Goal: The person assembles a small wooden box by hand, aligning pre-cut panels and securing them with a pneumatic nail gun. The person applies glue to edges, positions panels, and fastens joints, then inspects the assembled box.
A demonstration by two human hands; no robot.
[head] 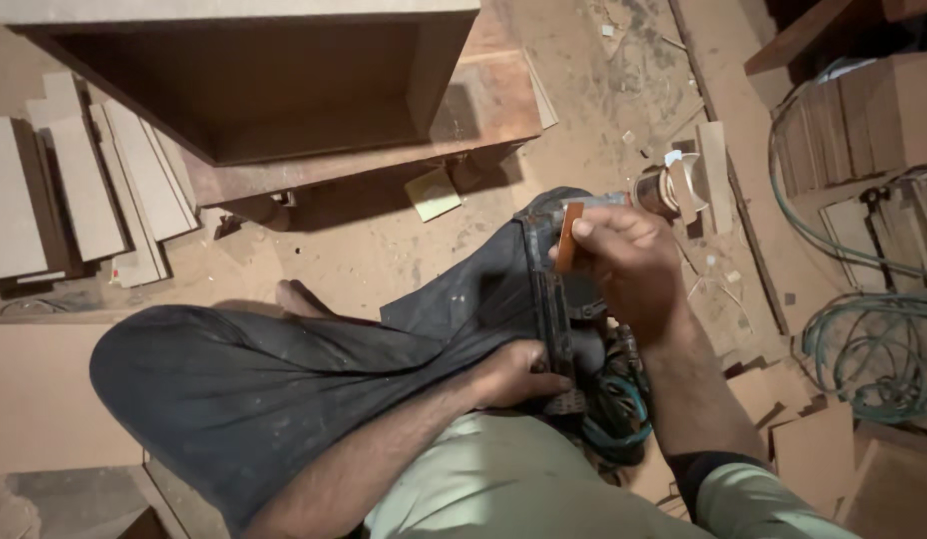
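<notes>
The right hand (633, 265) pinches a small orange strip (566, 238). The left hand (513, 374) clasps the dark nail gun (553, 319). Pale boards (84, 195) lie on the dusty floor (384, 250).

Orange strip (567, 238) against black nail gun (553, 309). Dark grey, dust-speckled trousers (284, 379); pale green shirt (493, 489). Teal hose (863, 339) coiled over tan floor (384, 250); brown cabinet (254, 100).

Dark matt metal nail gun (553, 309), dusty rough wooden floor (384, 250), matt fibreboard strips (84, 190).
</notes>
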